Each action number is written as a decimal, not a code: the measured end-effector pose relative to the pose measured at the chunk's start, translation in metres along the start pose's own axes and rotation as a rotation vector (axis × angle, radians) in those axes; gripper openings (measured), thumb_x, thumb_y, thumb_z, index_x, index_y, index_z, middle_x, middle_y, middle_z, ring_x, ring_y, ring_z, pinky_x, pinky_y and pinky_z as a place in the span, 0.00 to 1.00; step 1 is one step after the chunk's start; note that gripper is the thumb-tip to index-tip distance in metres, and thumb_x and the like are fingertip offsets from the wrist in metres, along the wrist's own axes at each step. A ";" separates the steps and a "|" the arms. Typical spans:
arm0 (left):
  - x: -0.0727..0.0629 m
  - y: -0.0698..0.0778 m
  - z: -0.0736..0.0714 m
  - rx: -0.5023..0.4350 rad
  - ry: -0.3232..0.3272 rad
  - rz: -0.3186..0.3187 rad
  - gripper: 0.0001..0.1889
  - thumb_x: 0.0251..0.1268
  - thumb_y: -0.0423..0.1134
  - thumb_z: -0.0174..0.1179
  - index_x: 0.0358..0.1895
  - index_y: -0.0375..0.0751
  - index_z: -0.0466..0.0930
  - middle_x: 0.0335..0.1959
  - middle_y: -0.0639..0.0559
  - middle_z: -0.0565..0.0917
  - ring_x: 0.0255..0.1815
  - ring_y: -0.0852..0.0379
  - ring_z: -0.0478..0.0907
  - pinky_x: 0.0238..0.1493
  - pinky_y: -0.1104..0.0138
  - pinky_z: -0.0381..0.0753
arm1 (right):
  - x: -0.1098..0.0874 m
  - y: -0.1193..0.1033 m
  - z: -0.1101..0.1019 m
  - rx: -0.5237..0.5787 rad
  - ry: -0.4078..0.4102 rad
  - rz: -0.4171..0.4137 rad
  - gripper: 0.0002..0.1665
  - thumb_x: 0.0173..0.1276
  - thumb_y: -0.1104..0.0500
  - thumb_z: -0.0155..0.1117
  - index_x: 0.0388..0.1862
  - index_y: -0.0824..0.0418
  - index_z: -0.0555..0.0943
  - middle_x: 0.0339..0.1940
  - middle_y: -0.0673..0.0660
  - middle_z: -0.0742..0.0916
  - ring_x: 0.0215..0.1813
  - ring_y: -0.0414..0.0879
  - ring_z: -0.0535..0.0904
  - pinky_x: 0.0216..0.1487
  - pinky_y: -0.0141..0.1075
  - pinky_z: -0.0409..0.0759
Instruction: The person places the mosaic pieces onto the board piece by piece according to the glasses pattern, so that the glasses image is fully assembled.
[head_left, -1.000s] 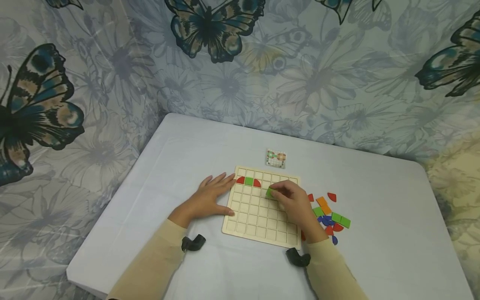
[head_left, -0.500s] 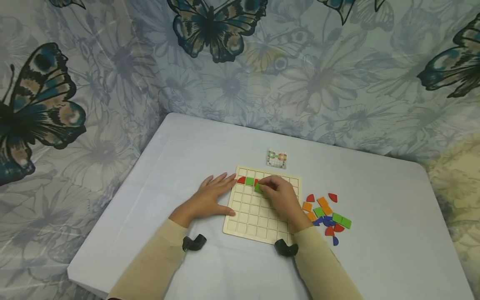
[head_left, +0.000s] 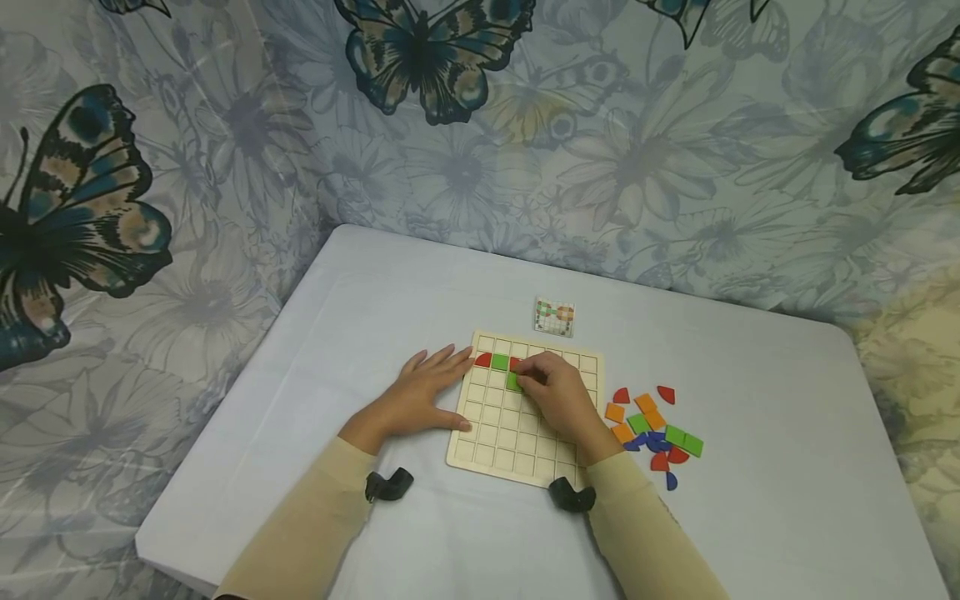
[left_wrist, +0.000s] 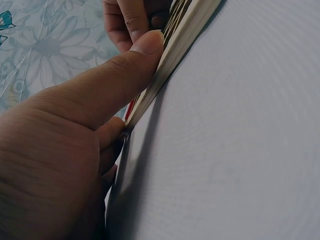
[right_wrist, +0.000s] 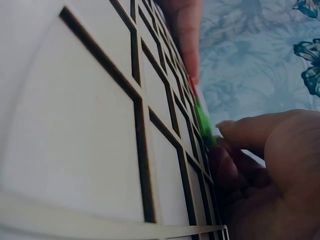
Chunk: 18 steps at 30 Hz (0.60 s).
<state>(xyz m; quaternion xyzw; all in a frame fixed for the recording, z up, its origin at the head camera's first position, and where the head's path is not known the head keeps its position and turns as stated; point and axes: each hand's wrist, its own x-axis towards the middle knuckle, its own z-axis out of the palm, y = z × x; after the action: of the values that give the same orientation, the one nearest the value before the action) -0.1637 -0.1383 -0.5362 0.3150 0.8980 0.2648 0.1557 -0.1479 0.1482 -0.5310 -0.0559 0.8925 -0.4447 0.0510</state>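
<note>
A pale wooden grid board [head_left: 486, 435] lies on the white table. Its second row holds a red quarter-circle tile [head_left: 483, 360], a green square tile [head_left: 500, 362] and a second red tile [head_left: 514, 364], partly covered by fingers. My right hand [head_left: 557, 396] pinches another green square tile [head_left: 512, 382] between thumb and fingers, at the cell just below that red tile. Whether it lies flat in the cell I cannot tell. My left hand [head_left: 422, 400] has its fingers spread, fingertips and thumb touching the board's left edge; the left wrist view shows the thumb [left_wrist: 147, 42] against the rim.
Right of the board lie loose tiles: orange squares [head_left: 615, 413], green squares [head_left: 684, 440], blue pieces [head_left: 656, 442] and red quarter-circles [head_left: 666, 394]. A small printed pattern card [head_left: 555, 317] lies behind the board. Black wrist cameras [head_left: 572, 496] sit at both cuffs.
My right hand has moved left across the board with the green square tile, then slightly lowered it toward the cell under the red tile. My left hand has stayed in place.
</note>
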 end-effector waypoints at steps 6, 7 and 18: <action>0.000 0.001 -0.001 0.003 -0.001 -0.002 0.59 0.63 0.69 0.74 0.90 0.47 0.54 0.90 0.58 0.48 0.90 0.52 0.37 0.85 0.45 0.31 | -0.001 0.001 0.000 0.021 0.006 -0.005 0.08 0.80 0.60 0.69 0.53 0.56 0.90 0.50 0.51 0.87 0.49 0.49 0.80 0.56 0.48 0.80; 0.001 0.001 0.000 0.005 0.000 -0.002 0.59 0.63 0.69 0.74 0.90 0.47 0.54 0.90 0.58 0.48 0.90 0.52 0.37 0.85 0.45 0.31 | -0.001 0.001 0.000 0.025 0.005 -0.004 0.08 0.80 0.60 0.69 0.53 0.56 0.90 0.50 0.51 0.87 0.49 0.49 0.80 0.56 0.48 0.80; 0.001 0.001 0.001 -0.001 -0.003 -0.016 0.59 0.63 0.68 0.75 0.90 0.47 0.54 0.90 0.59 0.48 0.90 0.53 0.37 0.85 0.46 0.31 | -0.005 0.002 -0.008 0.235 0.006 0.073 0.17 0.83 0.46 0.67 0.56 0.55 0.89 0.50 0.53 0.88 0.51 0.52 0.80 0.55 0.47 0.80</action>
<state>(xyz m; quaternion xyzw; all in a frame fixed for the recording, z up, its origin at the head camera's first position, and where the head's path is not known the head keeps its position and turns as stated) -0.1638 -0.1369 -0.5363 0.3080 0.9002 0.2634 0.1592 -0.1438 0.1560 -0.5278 -0.0157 0.8357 -0.5444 0.0708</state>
